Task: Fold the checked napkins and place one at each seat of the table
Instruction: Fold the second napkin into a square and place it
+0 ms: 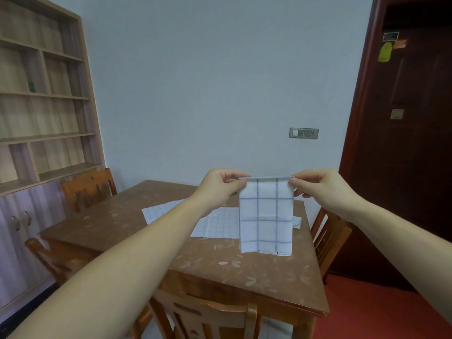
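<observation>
Head view, listed left to right.

Pale wooden open-shelved bookcase (44, 94): against the left wall.

Orange-brown wooden chair (88, 189): at the table's far left corner.

Brown rectangular wooden table with a leaf-patterned top (244, 272): centre of the room.

White checked napkins lying open (220, 226): flat and overlapping in the middle of the table top, partly behind your left forearm.

Your left hand (220, 185): thumb and fingers pinch the upper left corner of the hanging napkin.

White cloth napkin with blue check lines (266, 216): folded to a narrow rectangle and hanging upright over the table's right half. Its top edge is stretched level between your two hands.

Your right hand (322, 187): pinches the upper right corner. Your hands are apart by the napkin's width.

Small folded white cloth (297, 221): near the table's right edge, mostly hidden behind the hanging napkin.

Second orange-brown chair (330, 241): at the table's right edge.

Dark red-brown door (403, 143): far right.
</observation>
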Demonstrator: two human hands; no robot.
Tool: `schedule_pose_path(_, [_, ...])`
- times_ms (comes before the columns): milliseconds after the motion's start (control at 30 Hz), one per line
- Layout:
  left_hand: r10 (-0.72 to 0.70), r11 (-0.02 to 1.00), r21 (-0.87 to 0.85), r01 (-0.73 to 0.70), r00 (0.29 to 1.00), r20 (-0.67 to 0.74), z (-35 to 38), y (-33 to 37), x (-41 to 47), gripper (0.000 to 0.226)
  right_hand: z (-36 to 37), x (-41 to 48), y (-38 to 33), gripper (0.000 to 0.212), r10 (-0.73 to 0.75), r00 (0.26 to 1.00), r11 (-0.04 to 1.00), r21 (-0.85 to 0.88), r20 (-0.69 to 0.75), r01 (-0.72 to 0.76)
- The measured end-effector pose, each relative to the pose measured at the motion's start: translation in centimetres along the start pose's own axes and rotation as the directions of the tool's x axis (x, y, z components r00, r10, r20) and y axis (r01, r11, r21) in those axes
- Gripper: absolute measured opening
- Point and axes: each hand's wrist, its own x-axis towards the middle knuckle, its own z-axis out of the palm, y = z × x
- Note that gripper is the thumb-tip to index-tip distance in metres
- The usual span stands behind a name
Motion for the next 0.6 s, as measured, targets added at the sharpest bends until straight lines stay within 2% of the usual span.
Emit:
schedule_pose_path(133, [-0.004,0.988,0.155,-0.010,0.996,0.091,0.6,0.9,0.3,0.008,-0.3,0.0,0.0,0.012,-0.008,1.000,1.000,-0.011,0.010,0.008])
schedule_pose_path(267, [0.093,0.897,0.408,-0.171,0.974,0.204,2.3,3.3,0.6,0.008,0.2,0.0,-0.5,0.012,-0.050,0.996,0.996,-0.064,0.073,0.055])
schedule_pose_path(433, [0.152,0.865,0.448,-0.224,0.970,0.191,3.7,5.1,1.4,0.008,0.3,0.1,-0.7,0.016,-0.052,0.995,0.998,-0.043,0.089,0.056])
schedule_pose_path(533, [0.160,0.868,0.445,-0.220,0.973,0.169,3.6,5.0,1.7,0.007,0.2,-0.1,-0.4,0.034,-0.024,0.989,0.995,-0.091,0.143,0.038])
schedule_pose_path(600, [0.149,0.856,0.466,-0.222,0.971,0.188,3.7,5.1,1.6,0.007,0.3,-0.2,-0.2,0.035,-0.008,0.986,0.995,-0.100,0.169,0.026])
